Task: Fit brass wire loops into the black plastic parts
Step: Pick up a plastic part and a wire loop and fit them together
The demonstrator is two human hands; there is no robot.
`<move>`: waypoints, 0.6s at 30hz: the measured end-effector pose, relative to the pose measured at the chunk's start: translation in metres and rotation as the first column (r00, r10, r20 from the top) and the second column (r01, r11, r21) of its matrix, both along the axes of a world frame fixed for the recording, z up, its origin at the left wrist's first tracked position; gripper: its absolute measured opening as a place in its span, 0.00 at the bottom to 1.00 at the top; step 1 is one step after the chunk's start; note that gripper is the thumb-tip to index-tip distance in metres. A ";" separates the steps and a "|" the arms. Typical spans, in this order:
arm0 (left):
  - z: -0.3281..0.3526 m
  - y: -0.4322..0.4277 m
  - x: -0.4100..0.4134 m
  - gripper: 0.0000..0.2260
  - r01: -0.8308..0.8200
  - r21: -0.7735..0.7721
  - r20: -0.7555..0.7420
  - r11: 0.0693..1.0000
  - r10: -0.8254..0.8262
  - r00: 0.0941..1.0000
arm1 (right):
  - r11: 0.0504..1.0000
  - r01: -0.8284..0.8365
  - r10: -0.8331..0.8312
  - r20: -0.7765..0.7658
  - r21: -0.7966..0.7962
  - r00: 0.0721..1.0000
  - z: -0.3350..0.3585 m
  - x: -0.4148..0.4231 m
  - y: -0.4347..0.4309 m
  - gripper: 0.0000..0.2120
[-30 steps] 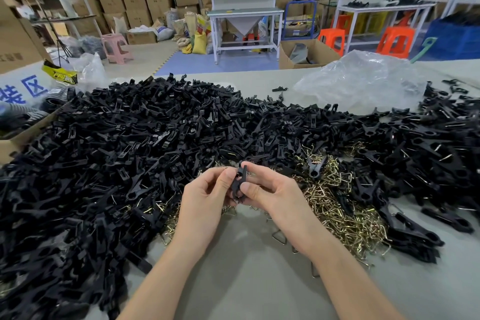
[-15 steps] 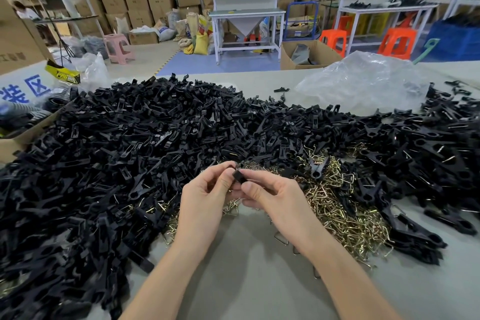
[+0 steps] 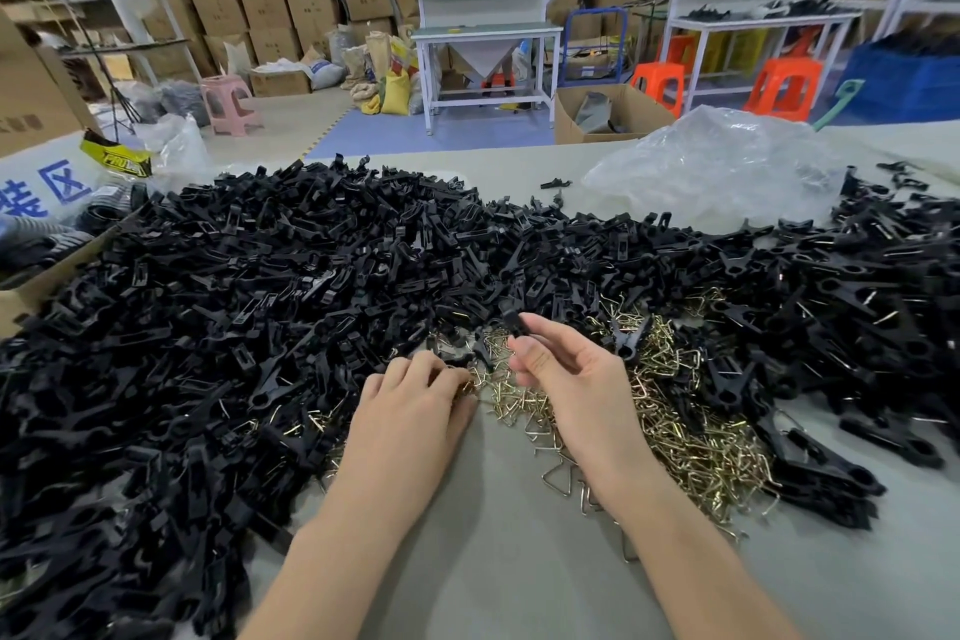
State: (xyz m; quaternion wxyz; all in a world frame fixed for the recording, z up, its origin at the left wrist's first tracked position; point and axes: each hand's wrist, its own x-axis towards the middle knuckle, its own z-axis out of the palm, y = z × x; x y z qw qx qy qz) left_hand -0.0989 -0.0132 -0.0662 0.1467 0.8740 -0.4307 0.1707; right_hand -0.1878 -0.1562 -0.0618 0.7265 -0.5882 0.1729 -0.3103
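A huge heap of black plastic parts [image 3: 260, 307] covers the grey table from left to right. A pile of brass wire loops [image 3: 670, 411] lies in front of it, right of centre. My right hand [image 3: 566, 374] is raised over the loops and pinches one black plastic part [image 3: 514, 320] between thumb and fingers. My left hand [image 3: 415, 405] is down at the near edge of the heap, its curled fingertips among the brass loops; whether they hold a loop is hidden.
Bare grey table [image 3: 493, 561] lies between my forearms. A crumpled clear plastic bag [image 3: 717, 172] sits at the back right. A cardboard box [image 3: 31, 286] stands at the left edge. Benches, stools and stacked cartons fill the room behind.
My hands have separated. The left hand dropped from the part down to the brass loops, while the right hand lifted the black part up and away.
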 end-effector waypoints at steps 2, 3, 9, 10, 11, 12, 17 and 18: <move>0.000 -0.002 0.002 0.08 -0.020 -0.005 0.011 1.000 0.020 1.000 | 1.000 0.000 0.000 0.002 0.000 1.000 -0.001 0.000 -0.001 0.11; 0.000 -0.002 0.002 0.07 -0.028 -0.009 0.009 1.000 0.028 1.000 | 1.000 0.001 -0.001 0.001 -0.001 1.000 -0.001 0.000 -0.001 0.11; 0.004 0.000 0.000 0.05 -0.073 -0.219 -0.133 0.973 0.045 0.990 | 1.000 0.008 -0.008 -0.008 -0.017 1.000 -0.003 0.000 -0.002 0.12; 0.004 0.001 0.001 0.05 -0.085 -0.266 -0.188 0.960 0.035 0.982 | 1.000 0.008 -0.009 -0.011 -0.020 1.000 -0.003 0.000 -0.002 0.12; 0.004 0.002 0.002 0.07 -0.097 -0.307 -0.240 0.947 0.022 0.971 | 1.000 0.008 -0.009 -0.013 -0.022 1.000 -0.003 0.001 -0.002 0.12; 0.004 0.002 0.003 0.08 -0.105 -0.345 -0.279 0.933 0.005 0.960 | 1.000 0.009 -0.009 -0.014 -0.023 1.000 -0.003 0.001 -0.001 0.12; 0.008 0.003 0.002 0.05 -0.127 -0.500 -0.375 0.857 -0.082 0.924 | 0.997 0.016 -0.019 -0.041 -0.079 0.999 -0.002 -0.002 -0.002 0.14; 0.008 0.003 0.002 0.05 -0.148 -0.534 -0.408 0.832 -0.101 0.908 | 0.992 0.011 -0.018 -0.058 -0.123 0.998 -0.001 -0.003 -0.002 0.14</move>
